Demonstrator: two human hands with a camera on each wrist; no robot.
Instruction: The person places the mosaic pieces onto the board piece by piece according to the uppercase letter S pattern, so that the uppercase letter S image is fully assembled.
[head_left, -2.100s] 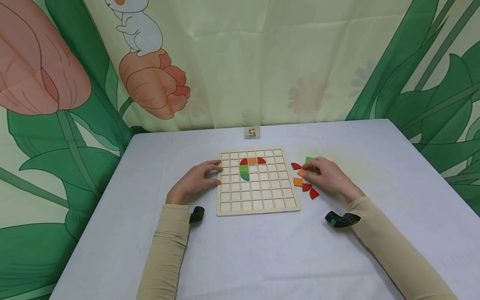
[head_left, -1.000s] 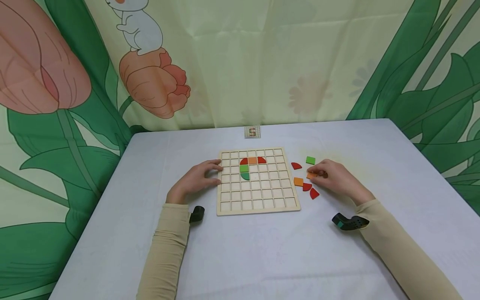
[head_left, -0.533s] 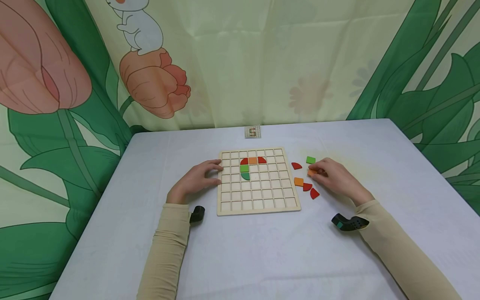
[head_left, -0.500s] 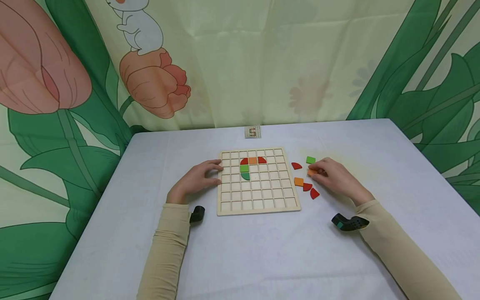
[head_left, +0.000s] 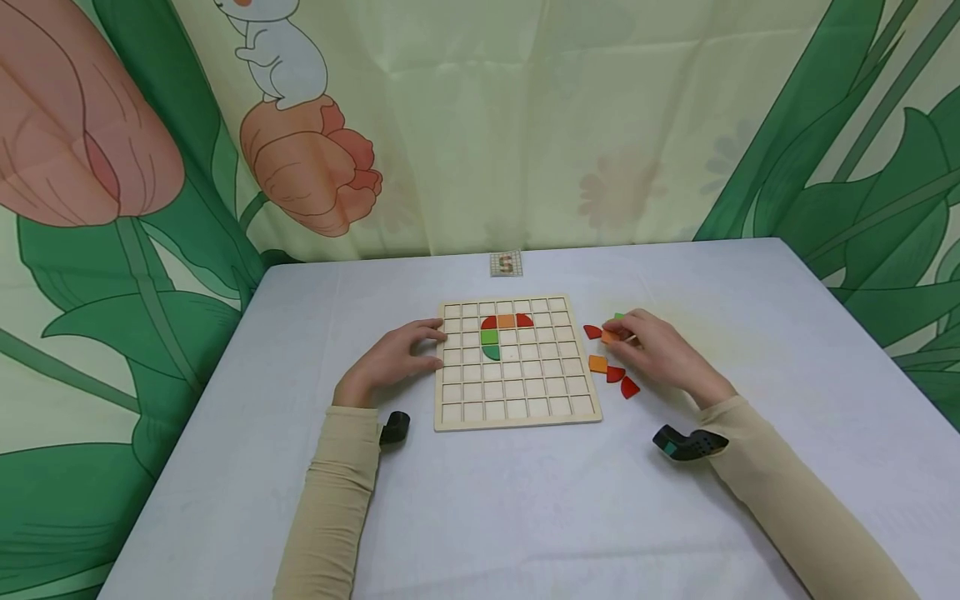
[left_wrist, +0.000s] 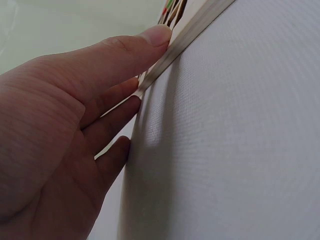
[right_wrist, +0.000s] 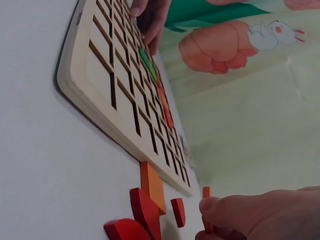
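Note:
On the white table, a wooden grid board [head_left: 521, 423] bears two red quarter-round tiles, an orange square, a light green square and a dark green quarter-round tile. My left hand [head_left: 392, 357] rests at its left edge; thumb and fingertips touch the rim, the fingers extended. To the right of the board, my right hand [head_left: 651, 346] pinches an orange square tile [right_wrist: 206, 192] between thumb and fingers, held on edge in the right wrist view. Beside these fingertips lies a red quarter-round tile [head_left: 592, 332]. A light green tile [head_left: 618, 316] shows partly behind the hand.
Nearer me, an orange square tile [head_left: 597, 364] and two red quarter-round tiles [head_left: 630, 387] lie by the board's right edge. A small patterned card [head_left: 506, 263] lies at the table's back edge, before a printed curtain [head_left: 480, 125].
My right hand first drew the orange tile rightward, away from the board, and has now come back left with it, covering most of the green tile. The left hand stays put.

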